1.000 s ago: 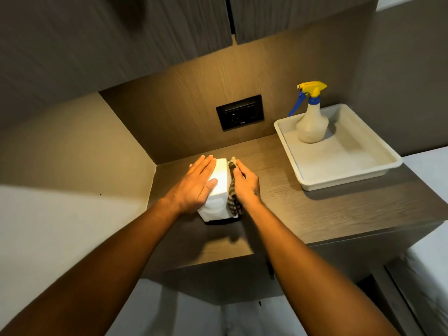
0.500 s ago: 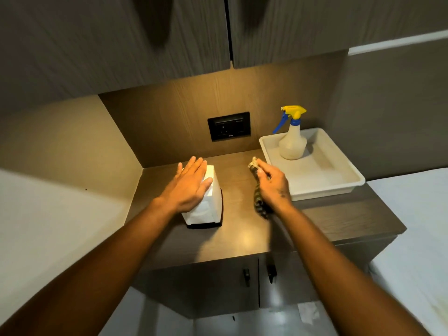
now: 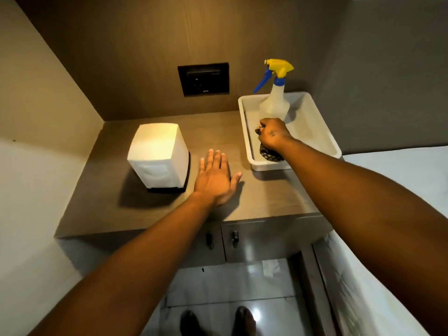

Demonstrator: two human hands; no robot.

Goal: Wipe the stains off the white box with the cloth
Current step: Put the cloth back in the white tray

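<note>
- Right hand fist closed around the cloth, over the tray at 2 o'clock: lower it flat, clear of the bottle
- Left hand open, empty; box untouched

Box stands on the worktop, left part, near the back corner. Your left hand lies flat on the worktop just right of the box, apart from it. Tray sits at the right end of the worktop. Spray bottle stands in the tray's back part. Your right hand is over the tray, in front of the bottle, with the cloth under it inside the tray. Wall socket is behind, between box and tray.
</note>
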